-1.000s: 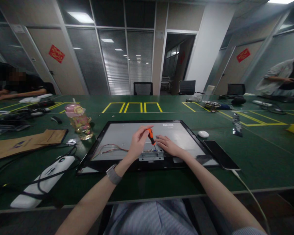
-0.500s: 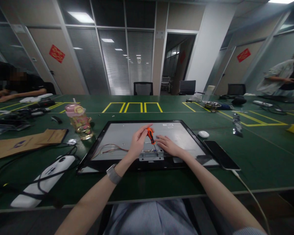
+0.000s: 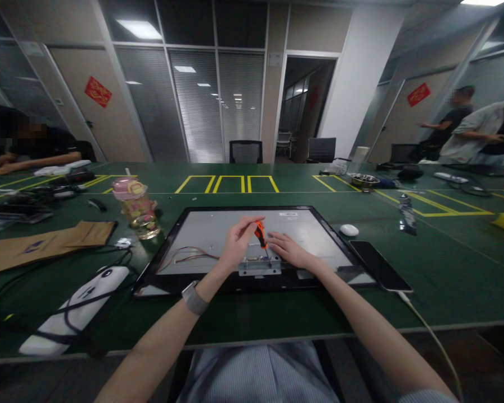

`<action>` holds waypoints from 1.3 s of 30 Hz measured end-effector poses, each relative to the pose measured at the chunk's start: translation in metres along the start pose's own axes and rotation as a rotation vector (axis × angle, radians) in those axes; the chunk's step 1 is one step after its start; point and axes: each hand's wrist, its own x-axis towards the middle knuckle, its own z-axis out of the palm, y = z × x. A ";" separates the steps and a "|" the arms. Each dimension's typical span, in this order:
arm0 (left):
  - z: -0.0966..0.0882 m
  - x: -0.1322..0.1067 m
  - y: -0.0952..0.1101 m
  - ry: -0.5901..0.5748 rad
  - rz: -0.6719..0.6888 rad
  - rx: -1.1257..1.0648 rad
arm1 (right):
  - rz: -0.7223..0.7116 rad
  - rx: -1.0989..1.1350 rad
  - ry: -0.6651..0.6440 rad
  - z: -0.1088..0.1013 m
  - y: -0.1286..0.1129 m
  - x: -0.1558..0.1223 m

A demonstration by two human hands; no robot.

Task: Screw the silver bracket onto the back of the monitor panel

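My left hand (image 3: 238,242), with a watch (image 3: 194,298) at its wrist, is closed on the top of an orange and black screwdriver (image 3: 260,235). The screwdriver stands slightly tilted, its shaft reaching down to a metal bracket (image 3: 258,270) with connectors. That bracket sits at the near edge of a flat display panel (image 3: 201,226), grey-backed and black-framed. Fingers stretched, my right hand (image 3: 292,251) lies over the panel close to the screwdriver; whether its fingertips touch the tool I cannot tell. Thin wires (image 3: 193,254) run across the panel's left part.
Left of the panel are a drink bottle (image 3: 136,208), a paper bag (image 3: 46,245) and a white power strip (image 3: 73,313) with black cables. At right lie a phone (image 3: 380,265) on a charging cable and a small white case (image 3: 349,230). Other people are at the table's far sides.
My left hand and the screwdriver handle have shifted slightly to the right, with the fingers turned a little. My right hand stays put. Another person has appeared at the far right.
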 end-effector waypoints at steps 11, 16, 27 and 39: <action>0.000 0.002 -0.003 -0.084 -0.071 -0.195 | 0.013 -0.007 0.001 -0.001 -0.002 0.000; -0.002 0.002 -0.001 -0.040 -0.041 0.017 | 0.006 -0.003 -0.016 -0.001 -0.001 0.000; 0.006 -0.005 0.015 -0.051 0.078 0.151 | 0.009 0.015 -0.004 0.002 0.002 0.000; 0.005 -0.006 0.019 -0.063 0.103 0.159 | -0.006 0.008 -0.008 0.001 0.001 0.000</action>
